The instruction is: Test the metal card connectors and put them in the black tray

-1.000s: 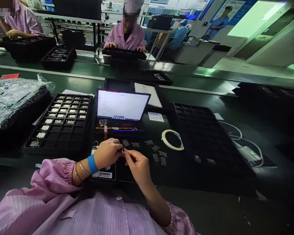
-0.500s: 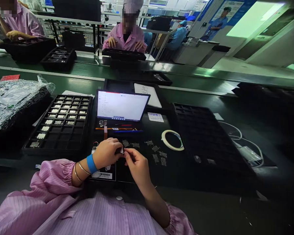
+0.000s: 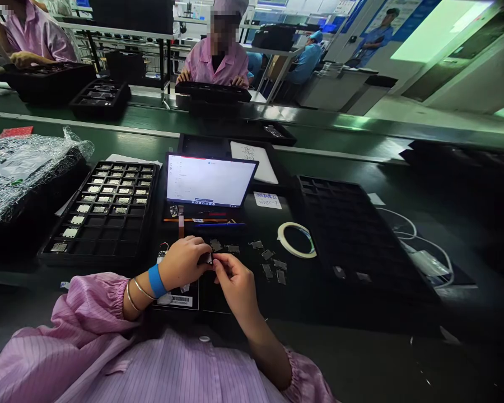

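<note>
My left hand (image 3: 183, 261), a blue band at its wrist, is closed around a small electronic part (image 3: 209, 259); only a light edge of it shows. The fingers of my right hand (image 3: 236, 280) are pinched together at the right side of this part, and their tips cannot be made out clearly. Beneath my left wrist lies a board with a barcode label (image 3: 183, 301), partly covered. Several small circuit boards (image 3: 267, 254) are scattered on the black mat to the right of my hands. A lit screen (image 3: 210, 180) stands just beyond them.
On the left is a black compartment tray (image 3: 109, 229) with several small boards, beside a bubble-wrapped stack (image 3: 33, 168). A roll of tape (image 3: 283, 238) lies near a large dark tray (image 3: 353, 235) on the right. A blue stick (image 3: 220, 225) rests before the screen. Co-workers sit opposite.
My two hands hold nearly the same pose around the small part. Across the bench, a co-worker's hands have lowered onto the edge of a black tray.
</note>
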The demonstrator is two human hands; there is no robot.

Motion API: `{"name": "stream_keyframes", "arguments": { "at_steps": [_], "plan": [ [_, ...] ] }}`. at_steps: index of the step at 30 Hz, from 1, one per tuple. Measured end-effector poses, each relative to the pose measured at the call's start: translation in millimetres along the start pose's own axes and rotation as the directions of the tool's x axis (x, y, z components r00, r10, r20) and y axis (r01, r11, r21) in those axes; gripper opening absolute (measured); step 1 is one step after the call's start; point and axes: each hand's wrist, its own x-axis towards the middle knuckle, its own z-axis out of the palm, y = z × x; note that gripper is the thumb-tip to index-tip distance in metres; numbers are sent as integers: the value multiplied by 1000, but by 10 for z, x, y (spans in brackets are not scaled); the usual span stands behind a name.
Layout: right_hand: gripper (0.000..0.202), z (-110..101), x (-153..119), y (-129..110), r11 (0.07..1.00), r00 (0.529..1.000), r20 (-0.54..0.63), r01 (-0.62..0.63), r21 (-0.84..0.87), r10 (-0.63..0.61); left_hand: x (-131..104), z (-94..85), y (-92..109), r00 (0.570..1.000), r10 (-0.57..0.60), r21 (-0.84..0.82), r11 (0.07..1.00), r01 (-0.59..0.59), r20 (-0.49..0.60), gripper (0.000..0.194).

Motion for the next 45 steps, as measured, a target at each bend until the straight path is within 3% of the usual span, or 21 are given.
{"name": "stream_keyframes", "arguments": {
  "at_steps": [45],
  "plan": [
    [21,2,-6,-2,1000,1000,-3,-7,-15,7,-6,-13,13,999,19,22,1000,-20,26,19]
  ]
}}
